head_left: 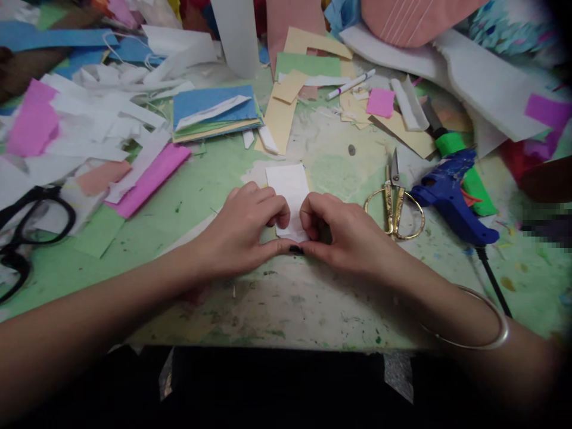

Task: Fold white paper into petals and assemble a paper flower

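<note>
Two hands meet over one white paper piece point(289, 185), which we find lying near the middle of the surface point(330, 313), toward its near edge. We record the left hand point(245, 229) at the paper's left side and the right hand point(344, 232) at its right side, both with curled fingers. The thumbs come together tip to tip at the near end of the paper, where we note a small dark patch. Each grip is narrow and closed on the near end of the paper; the far end lies uncovered between the hands. We observe a silver bangle point(504, 328) on the right forearm.

To the right of the right hand we find gold-handled scissors point(388, 208), points facing away, blades slightly parted. Just beside them lies a blue glue gun point(453, 196), its black cord point(491, 280) running toward the near edge. Beyond the paper we list a stack of coloured sheets point(212, 107) with blue uppermost, beige strips point(281, 122), a pink square point(381, 102) and a white pen point(351, 84). Left of the left hand, a magenta strip point(154, 182) lies by a spread of white scraps point(107, 107). Black-handled scissors point(69, 220) sit at the far left, partly out of view. We cannot tell whether the paper carries a crease beneath the fingers.
</note>
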### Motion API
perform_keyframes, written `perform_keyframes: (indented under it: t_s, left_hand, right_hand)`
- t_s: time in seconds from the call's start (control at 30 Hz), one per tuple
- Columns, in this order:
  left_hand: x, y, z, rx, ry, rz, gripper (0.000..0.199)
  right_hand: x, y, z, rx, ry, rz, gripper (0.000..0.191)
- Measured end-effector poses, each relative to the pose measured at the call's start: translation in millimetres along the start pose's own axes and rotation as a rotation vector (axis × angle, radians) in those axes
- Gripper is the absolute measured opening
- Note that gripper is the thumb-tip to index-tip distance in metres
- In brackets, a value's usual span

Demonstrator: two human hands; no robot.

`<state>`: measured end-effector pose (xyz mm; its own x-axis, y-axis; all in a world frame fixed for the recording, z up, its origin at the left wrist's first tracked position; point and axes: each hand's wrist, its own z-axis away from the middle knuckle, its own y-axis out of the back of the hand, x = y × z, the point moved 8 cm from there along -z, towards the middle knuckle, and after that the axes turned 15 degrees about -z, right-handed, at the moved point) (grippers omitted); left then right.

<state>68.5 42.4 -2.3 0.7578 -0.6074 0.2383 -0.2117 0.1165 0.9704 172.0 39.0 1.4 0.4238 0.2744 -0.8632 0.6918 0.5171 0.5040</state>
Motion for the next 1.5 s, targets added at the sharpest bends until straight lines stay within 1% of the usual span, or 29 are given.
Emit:
perform_keyframes:
  t_s: [0.13,0.4,0.6,0.73,0.8,0.9,0.97,1.07,1.2,1.37,1.5]
  left_hand:
    - [-2,1.3,-3,-0.024,0.0,0.011,0.018]
    - [-1,3.5,-7,-0.05,0.012,0.007,0.013]
    - [-4,4.8,-9,-0.093,0.013,0.015,0.004]
    - [-6,6.1,-9,-0.099,0.021,0.037,0.005]
    - [-7,7.1,-9,-0.089,0.033,0.055,0.006]
    - [-6,9.1,-7,-0.056,0.024,0.062,0.006]
    - [-4,9.7,-6,-0.034,0.01,0.047,0.004]
    - [-2,9.5,-4,-0.008,0.003,0.026,0.005]
    - [-2,9.8,-3,0.023,-0.005,0.03,0.007]
    - [-1,8.1,-2,0.006,-0.027,0.05,0.008]
    - [-1,8.0,-3,0.018,-0.031,0.046,0.008]
  right_hand:
    - [0,0,0,-0.001,0.009,0.014,0.026]
    - [1,-2,-1,-0.012,-0.004,0.065,0.031]
    - [0,-4,-1,-0.018,0.004,0.09,0.03]
    - [1,-2,0,0.001,0.009,0.093,0.028]
    - [2,1,0,0.001,0.006,0.06,0.025]
    - [5,6,1,-0.015,0.023,-0.059,0.015]
    - [6,13,1,0.009,0.049,-0.108,0.013]
    - [5,19,0,0.046,0.093,-0.045,0.014]
    - [0,16,0,0.02,0.129,0.07,0.012]
    - [-3,15,0,0.006,0.119,0.136,0.01]
    - [-3,13,-1,-0.014,0.111,0.143,0.007]
